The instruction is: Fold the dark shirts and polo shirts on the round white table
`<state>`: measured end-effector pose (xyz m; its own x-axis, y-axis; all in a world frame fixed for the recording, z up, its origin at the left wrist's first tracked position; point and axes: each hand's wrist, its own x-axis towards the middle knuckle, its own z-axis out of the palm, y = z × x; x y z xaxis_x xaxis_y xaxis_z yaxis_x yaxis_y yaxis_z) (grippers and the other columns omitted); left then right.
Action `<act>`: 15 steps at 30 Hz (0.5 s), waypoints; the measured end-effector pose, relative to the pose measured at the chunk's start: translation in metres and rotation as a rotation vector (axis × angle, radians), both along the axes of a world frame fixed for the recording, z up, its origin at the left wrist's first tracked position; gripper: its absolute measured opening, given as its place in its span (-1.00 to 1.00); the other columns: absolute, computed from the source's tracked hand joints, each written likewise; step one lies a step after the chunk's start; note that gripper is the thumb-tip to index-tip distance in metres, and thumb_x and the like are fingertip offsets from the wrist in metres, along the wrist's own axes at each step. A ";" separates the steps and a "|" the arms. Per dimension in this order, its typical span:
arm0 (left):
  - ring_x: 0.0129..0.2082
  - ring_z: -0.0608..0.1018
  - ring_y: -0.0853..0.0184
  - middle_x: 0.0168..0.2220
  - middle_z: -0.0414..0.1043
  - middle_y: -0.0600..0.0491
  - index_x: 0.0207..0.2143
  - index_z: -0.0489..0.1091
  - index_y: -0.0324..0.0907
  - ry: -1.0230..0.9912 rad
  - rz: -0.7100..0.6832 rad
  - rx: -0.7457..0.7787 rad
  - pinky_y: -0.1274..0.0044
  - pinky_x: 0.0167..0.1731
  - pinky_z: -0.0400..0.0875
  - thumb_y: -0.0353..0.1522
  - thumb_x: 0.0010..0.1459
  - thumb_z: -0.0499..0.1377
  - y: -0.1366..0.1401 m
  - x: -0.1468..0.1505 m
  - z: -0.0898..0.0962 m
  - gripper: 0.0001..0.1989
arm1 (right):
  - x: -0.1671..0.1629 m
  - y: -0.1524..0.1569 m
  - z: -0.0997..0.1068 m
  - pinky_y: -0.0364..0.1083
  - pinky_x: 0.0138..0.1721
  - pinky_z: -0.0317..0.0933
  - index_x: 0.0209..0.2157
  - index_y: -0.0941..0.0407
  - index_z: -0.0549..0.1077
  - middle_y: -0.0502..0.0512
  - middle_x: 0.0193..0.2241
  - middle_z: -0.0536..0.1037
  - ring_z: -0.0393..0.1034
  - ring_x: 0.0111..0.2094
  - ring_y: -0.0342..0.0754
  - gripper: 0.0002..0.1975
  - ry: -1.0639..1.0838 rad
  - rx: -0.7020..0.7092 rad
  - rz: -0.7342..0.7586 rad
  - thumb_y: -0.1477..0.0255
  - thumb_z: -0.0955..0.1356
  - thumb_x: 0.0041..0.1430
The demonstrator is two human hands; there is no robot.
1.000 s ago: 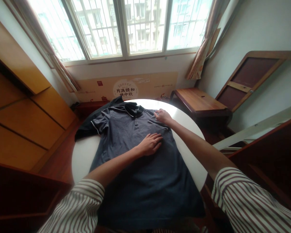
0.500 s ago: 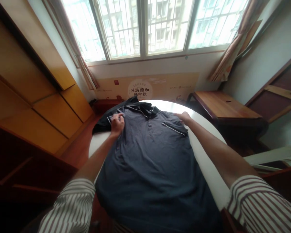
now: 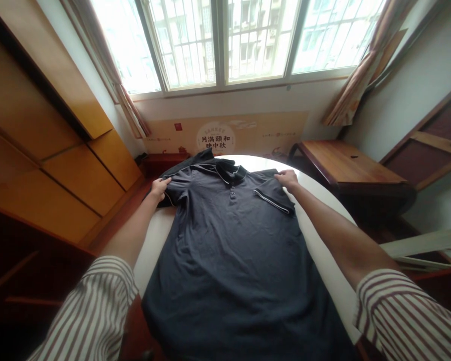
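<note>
A dark grey-blue polo shirt point(image 3: 233, 245) lies front up over a white round table point(image 3: 332, 210), its collar toward the window and its hem hanging off the near edge. My left hand point(image 3: 160, 187) pinches the end of the sleeve on the left, pulling it outward. At the other side my right hand point(image 3: 287, 178) grips the top edge of the right sleeve near the shoulder. That sleeve's white-piped cuff slants down toward me. Beneath the left sleeve and behind the collar shows a black cloth point(image 3: 201, 156), partly covered by the shirt.
A wooden side table point(image 3: 353, 160) stands beyond the table on the right. Yellow-brown cabinets point(image 3: 75, 185) line the left wall. A printed banner point(image 3: 255, 131) runs below the barred window. Dark red wooden furniture point(image 3: 26, 271) is at the near left.
My left hand has moved left from the shirt's side to the sleeve end, and the left sleeve is now spread outward. My right hand has shifted only slightly.
</note>
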<state>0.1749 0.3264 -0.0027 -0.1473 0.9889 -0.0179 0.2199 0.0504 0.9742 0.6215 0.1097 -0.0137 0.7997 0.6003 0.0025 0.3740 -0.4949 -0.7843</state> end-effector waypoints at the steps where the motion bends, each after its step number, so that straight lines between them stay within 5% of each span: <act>1: -0.35 0.55 0.32 -0.44 0.48 0.03 -0.36 0.42 -0.29 -0.009 -0.002 -0.004 0.51 -0.29 0.48 -0.32 -0.10 0.42 0.002 -0.003 0.001 -0.69 | 0.004 -0.002 -0.002 -0.14 -0.29 0.33 -0.33 0.24 0.53 0.15 -0.38 0.53 0.44 -0.30 -0.04 -0.91 -0.032 -0.002 -0.017 0.50 0.42 0.10; 9: -0.43 0.56 0.25 -0.50 0.48 -0.01 -0.44 0.41 -0.30 0.010 -0.131 -0.162 0.41 -0.37 0.52 -0.40 -0.19 0.46 -0.002 -0.020 0.013 -0.70 | 0.004 0.008 0.001 -0.03 -0.05 0.30 -0.28 0.23 0.55 0.29 -0.22 0.53 0.43 -0.11 0.12 -0.84 -0.296 -0.060 0.050 0.50 0.43 0.05; 12: -0.37 0.59 0.16 -0.47 0.51 -0.05 -0.45 0.44 -0.31 0.055 -0.187 -0.208 0.36 -0.32 0.54 -0.53 -0.23 0.41 -0.009 -0.027 0.021 -0.75 | -0.033 0.029 0.013 -0.02 0.04 0.24 -0.20 0.22 0.57 0.32 -0.10 0.51 0.41 -0.07 0.13 -0.80 -0.493 0.041 0.275 0.48 0.37 0.14; 15: -0.17 0.59 0.09 -0.32 0.53 -0.06 -0.35 0.45 -0.28 0.203 -0.089 -0.031 0.35 -0.13 0.50 -0.55 -0.20 0.39 -0.019 -0.026 0.034 -0.71 | -0.093 0.052 0.022 -0.02 0.06 0.23 -0.18 0.19 0.60 0.25 -0.10 0.55 0.44 -0.08 0.11 -0.77 -0.422 0.192 0.635 0.45 0.33 0.21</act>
<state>0.1491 0.3071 0.0312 -0.0637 0.9976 -0.0276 0.4165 0.0517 0.9077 0.5286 0.1617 0.0081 0.2119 0.9006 0.3796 0.8250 0.0434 -0.5634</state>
